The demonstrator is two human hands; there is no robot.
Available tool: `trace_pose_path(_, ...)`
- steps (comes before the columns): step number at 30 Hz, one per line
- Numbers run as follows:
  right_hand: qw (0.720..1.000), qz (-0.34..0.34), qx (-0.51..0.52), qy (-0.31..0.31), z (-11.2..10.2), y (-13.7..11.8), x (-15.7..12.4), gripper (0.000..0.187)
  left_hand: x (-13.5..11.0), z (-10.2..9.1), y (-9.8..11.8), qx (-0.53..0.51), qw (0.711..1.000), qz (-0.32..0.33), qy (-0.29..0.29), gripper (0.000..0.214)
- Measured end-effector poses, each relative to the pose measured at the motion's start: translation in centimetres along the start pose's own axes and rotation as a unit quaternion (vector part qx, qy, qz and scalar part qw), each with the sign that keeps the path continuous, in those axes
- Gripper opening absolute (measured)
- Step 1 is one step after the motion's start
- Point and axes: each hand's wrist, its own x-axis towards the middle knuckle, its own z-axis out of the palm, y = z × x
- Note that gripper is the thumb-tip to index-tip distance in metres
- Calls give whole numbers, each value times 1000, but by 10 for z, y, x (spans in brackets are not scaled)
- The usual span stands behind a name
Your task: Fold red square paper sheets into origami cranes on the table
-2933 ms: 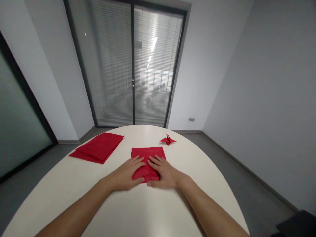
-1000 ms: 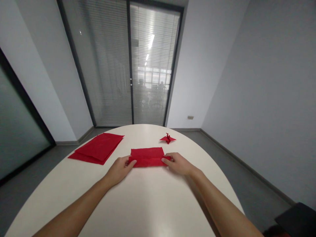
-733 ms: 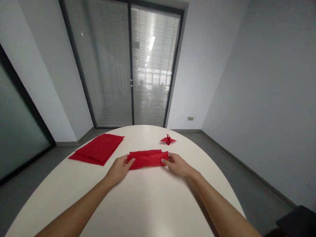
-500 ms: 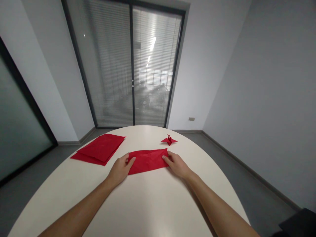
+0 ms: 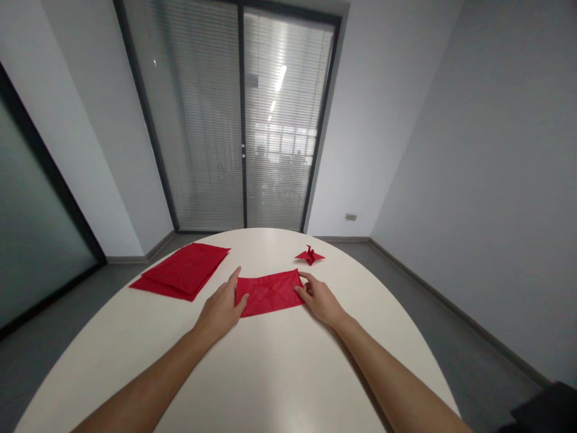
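A folded sheet of red paper [image 5: 269,293] lies crosswise on the white table, with creases across its surface. At its left end is my left hand [image 5: 220,310], index finger stretched out along the edge and thumb spread onto the paper; the hand is open. My right hand [image 5: 321,300] grips the right end, its thumb on the front and its index finger at the upper right corner. Just beyond that corner stands a small red origami crane [image 5: 310,256] with its wings spread.
Several larger red paper sheets [image 5: 184,270] lie in a loose stack at the table's left side. The round white table [image 5: 265,373] has a curved far edge. Behind it is a glass partition with blinds [image 5: 207,150]. A dark object [image 5: 547,409] shows at the lower right.
My left hand has loosened from the paper's left end, its index finger now straightened. The paper's right end has shifted slightly left, and my right index finger has moved to its upper corner.
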Motion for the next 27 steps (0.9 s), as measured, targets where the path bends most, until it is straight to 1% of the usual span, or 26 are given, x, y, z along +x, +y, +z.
trace_pose_path(2, 1000, -2, -4, -7, 0, -1, 0, 53, -1, 0, 3, 20, 997, 57, 42, 60)
trace_pose_path(3, 1000, -3, -8, -12, 0, -2, 0, 54, -2, -1, 6, 27, 994, 89, 51, 57)
trace_pose_path(4, 1000, -5, -11, -19, -1, -3, 0, 54, -3, 0, 8, 31, 991, 118, 47, 54)
trace_pose_path(5, 999, -7, -16, -28, -1, -3, 0, 55, -4, 0, 11, 31, 989, 139, 28, 53)
trace_pose_path(7, 998, -1, -38, -40, -2, -5, -1, 55, -7, 2, 15, 31, 986, 161, -42, 53)
trace_pose_path(8, 998, 5, -61, -34, -2, -6, -1, 55, -9, 3, 16, 30, 983, 164, -81, 55)
trace_pose_path(10, 992, 4, -123, 3, -3, -12, -3, 57, -12, 4, 18, 27, 976, 161, -143, 59)
trace_pose_path(12, 983, -35, -176, 43, -2, -21, -7, 59, -15, 4, 19, 22, 970, 165, -178, 61)
trace_pose_path(13, 981, -67, -178, 38, 0, -27, -10, 57, -16, 3, 20, 19, 967, 171, -186, 61)
trace_pose_path(14, 980, -98, -170, 25, 3, -32, -13, 54, -16, 3, 22, 17, 965, 178, -191, 60)
trace_pose_path(16, 976, -153, -150, -26, 10, -41, -20, 54, -17, 2, 25, 14, 960, 195, -201, 58)
trace_pose_path(18, 969, -176, -144, -96, 17, -46, -24, 57, -17, 1, 29, 12, 956, 205, -209, 59)
trace_pose_path(20, 963, -161, -148, -159, 23, -46, -26, 64, -17, 0, 33, 12, 952, 210, -221, 61)
trace_pose_path(22, 960, -134, -152, -193, 25, -44, -25, 72, -17, -1, 35, 15, 951, 208, -229, 64)
trace_pose_path(24, 960, -112, -154, -205, 24, -41, -23, 79, -17, -1, 35, 22, 952, 198, -231, 65)
trace_pose_path(27, 962, -89, -156, -204, 21, -38, -21, 88, -18, 2, 34, 36, 957, 177, -229, 66)
